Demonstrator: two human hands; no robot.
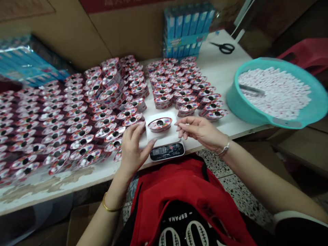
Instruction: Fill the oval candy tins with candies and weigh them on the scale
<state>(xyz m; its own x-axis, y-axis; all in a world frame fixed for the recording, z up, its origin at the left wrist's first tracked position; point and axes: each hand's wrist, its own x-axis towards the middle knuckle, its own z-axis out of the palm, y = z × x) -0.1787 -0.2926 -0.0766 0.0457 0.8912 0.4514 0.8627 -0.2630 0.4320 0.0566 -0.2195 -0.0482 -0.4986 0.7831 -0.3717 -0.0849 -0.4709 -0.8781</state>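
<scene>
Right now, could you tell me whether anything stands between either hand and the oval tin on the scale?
Nothing visible does. The oval tin sits alone on the scale, with the left hand and right hand flanking it across open gaps.

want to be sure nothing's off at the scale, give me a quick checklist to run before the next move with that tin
1. Oval tin sits on the scale platform: ok.
2. Tin clear of the neighbouring tins: ok, a gap shows.
3. Left hand off the platform: cannot tell, its fingers lie at the edge.
4. Right hand off the tin: ok, fingers just short of it.
5. Display reading: cannot tell, digits blurred.
6. Basin of tablets within reach on the right: ok.
</scene>
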